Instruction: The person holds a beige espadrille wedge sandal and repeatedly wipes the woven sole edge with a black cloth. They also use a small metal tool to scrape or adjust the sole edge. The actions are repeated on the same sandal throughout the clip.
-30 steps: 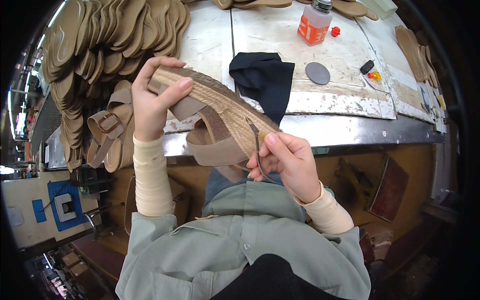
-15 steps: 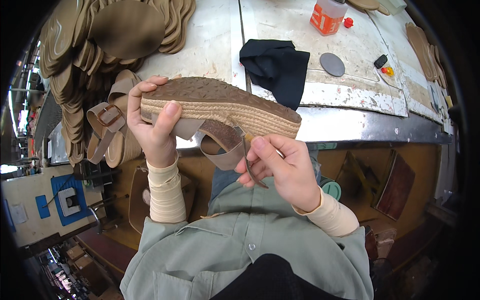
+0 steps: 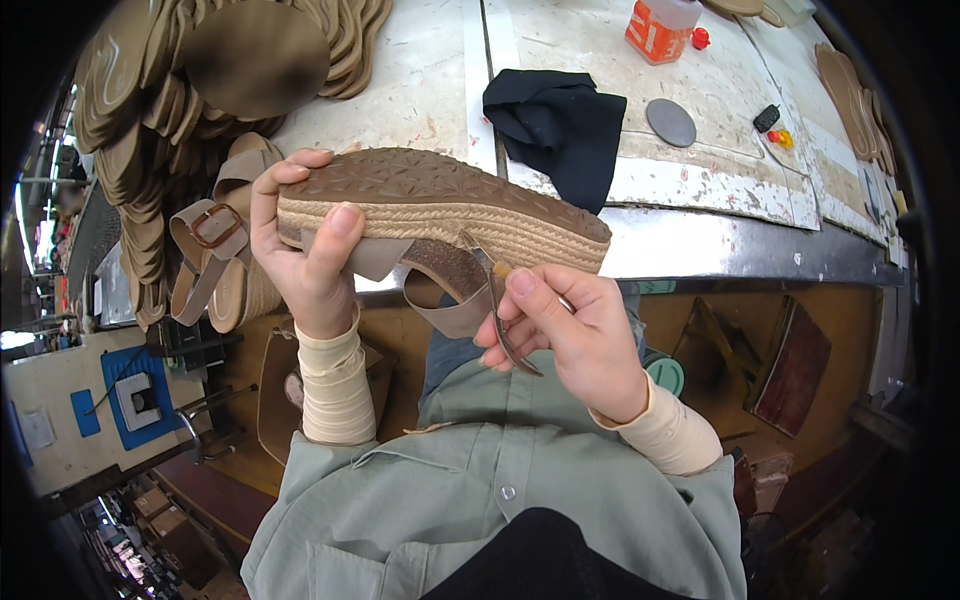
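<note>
My left hand (image 3: 310, 240) grips the heel end of a wedge sandal (image 3: 440, 190), turned on its side with the brown patterned outsole facing away and up. Its thumb presses on the braided rope sidewall. Taupe straps hang below the footbed. In my right hand (image 3: 580, 335) is a pair of small snips (image 3: 512, 345) with a curved metal handle and a yellowish part near the fingertips. The tip of the snips meets the rope braid near mid-sole. Another buckled taupe sandal (image 3: 228, 305) stands to the left of my left hand.
Piles of tan soles (image 3: 150, 100) fill the far left. On the worn white worktable (image 3: 410, 95) lie a black cloth (image 3: 560, 125), a grey disc (image 3: 671, 123) and a bottle with an orange label (image 3: 660, 30). The metal table edge (image 3: 740, 245) runs behind the sandal.
The tip of the snips has come slightly up against the rope braid. Both hands keep their grips, and the table things have shifted slightly in the view.
</note>
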`<move>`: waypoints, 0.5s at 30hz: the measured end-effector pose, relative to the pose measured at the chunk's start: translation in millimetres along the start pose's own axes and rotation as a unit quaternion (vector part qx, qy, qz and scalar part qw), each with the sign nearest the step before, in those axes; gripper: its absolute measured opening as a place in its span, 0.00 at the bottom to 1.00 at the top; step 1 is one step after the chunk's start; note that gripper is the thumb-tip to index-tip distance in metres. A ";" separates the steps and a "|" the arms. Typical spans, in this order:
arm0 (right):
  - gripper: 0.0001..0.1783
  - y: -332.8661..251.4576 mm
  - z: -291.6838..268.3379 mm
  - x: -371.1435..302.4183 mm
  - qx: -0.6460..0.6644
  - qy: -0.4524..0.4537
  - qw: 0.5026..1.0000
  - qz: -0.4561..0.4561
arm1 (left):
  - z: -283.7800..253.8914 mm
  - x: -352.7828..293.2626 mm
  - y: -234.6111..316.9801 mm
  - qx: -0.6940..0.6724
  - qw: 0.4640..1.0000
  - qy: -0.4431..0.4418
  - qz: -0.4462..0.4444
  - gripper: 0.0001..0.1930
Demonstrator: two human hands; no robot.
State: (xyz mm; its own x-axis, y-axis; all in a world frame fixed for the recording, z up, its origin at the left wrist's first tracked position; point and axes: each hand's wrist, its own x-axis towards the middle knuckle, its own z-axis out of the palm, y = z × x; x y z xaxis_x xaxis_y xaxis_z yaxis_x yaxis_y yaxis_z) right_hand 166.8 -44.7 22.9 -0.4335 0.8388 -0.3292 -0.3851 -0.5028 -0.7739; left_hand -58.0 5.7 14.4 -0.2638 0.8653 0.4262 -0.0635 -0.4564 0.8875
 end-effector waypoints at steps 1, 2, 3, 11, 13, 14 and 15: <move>0.19 0.2 -0.2 0.1 0.000 -0.003 1.000 -0.002 | 0.2 -0.3 0.0 0.000 1.000 0.001 0.000 0.23; 0.19 0.5 -0.5 0.0 0.003 -0.004 1.000 -0.001 | 0.5 -0.6 0.2 0.000 1.000 0.002 0.000 0.23; 0.19 0.8 -0.9 -0.1 0.005 -0.006 1.000 0.000 | 0.7 -0.6 0.5 0.001 1.000 0.003 0.000 0.23; 0.19 2.5 0.1 0.4 0.008 -0.013 1.000 -0.014 | 0.8 -1.0 0.6 0.007 1.000 -0.004 0.012 0.23; 0.19 4.0 -1.4 0.6 -0.006 -0.020 1.000 -0.019 | 0.5 -1.2 0.2 0.005 1.000 -0.003 0.011 0.23; 0.20 3.9 -1.1 0.0 -0.007 -0.024 0.999 -0.030 | 0.7 -1.4 0.1 0.006 1.000 -0.001 0.011 0.23; 0.20 3.8 -0.2 -0.8 -0.009 -0.029 0.999 -0.040 | 0.6 -1.7 0.2 0.006 1.000 0.000 0.011 0.23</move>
State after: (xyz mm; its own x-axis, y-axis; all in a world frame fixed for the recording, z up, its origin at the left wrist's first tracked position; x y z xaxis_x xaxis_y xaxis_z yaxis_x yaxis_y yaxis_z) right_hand 165.8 -47.2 20.1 -0.4484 0.8623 -0.2354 -0.4063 -0.4312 -0.8056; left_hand -56.9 4.3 13.9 -0.2659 0.8554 0.4446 -0.0455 -0.4718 0.8805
